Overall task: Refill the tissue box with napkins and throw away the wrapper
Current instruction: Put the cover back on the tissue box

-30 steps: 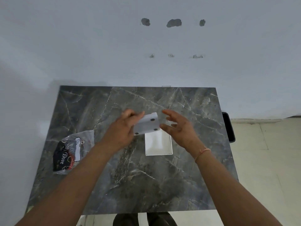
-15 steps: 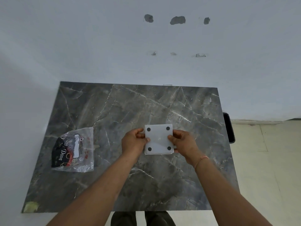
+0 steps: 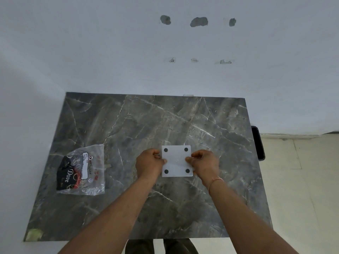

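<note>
The white box [image 3: 177,160] is held between the left hand [image 3: 149,164] and the right hand [image 3: 205,163], fingers pinched on its sides. The wrapper [image 3: 82,169] is seen well left of the fingers on the table [image 3: 128,125].

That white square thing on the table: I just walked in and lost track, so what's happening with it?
A person is gripping the white tissue box from both sides, left hand on its left edge and right hand on its right. Its base faces up, showing four dark round feet. The plastic wrapper lies apart, untouched, on the left of the marble table.
</note>
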